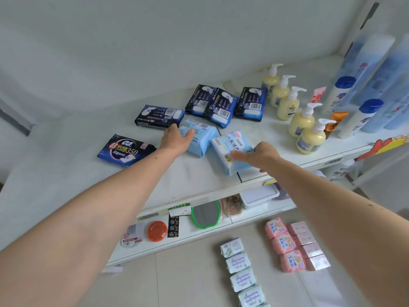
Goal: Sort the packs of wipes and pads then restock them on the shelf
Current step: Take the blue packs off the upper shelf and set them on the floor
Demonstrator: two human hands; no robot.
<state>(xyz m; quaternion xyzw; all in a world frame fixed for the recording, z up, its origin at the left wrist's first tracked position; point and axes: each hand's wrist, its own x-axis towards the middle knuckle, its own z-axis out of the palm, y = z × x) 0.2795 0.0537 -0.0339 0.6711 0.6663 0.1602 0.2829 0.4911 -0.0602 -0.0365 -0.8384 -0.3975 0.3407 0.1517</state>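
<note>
Two light blue packs lie side by side on the white shelf [66, 187], and each has a hand on it. The left hand [174, 138] rests on the left light blue pack [199, 138] with fingers straight and flat, thumb spread, not curled around it. This pack's long axis runs from about 11 o'clock to 5 o'clock, barcode end pointing away toward the wall. The right hand [257, 155] touches the right light blue pack [232, 151] at its 3 o'clock edge; whether the far fingers curl under the pack cannot be told, though the fingers that show lie nearly straight across its top. This pack points roughly 12 to 6 o'clock, its near end hanging just over the shelf's front edge.

At 12 o'clock from the hands, three dark blue packs [223, 103] stand in a row, overlapping or touching, long axes pointing toward the wall. A fourth dark blue pack [158, 116] lies at 11 o'clock, long axis running 9 to 3, just beside the left hand's fingertips. A navy pack with large print [126, 150] lies at 9 o'clock, tilted, close to the left forearm.

At 2 o'clock a line of yellow pump bottles [301, 120] runs diagonally toward the wall, with tall blue-capped bottles [345, 94] beyond them.

On the floor at 6 o'clock lie a column of pale green packs [240, 271] and, beside it, rows of pink packs [292, 247].
</note>
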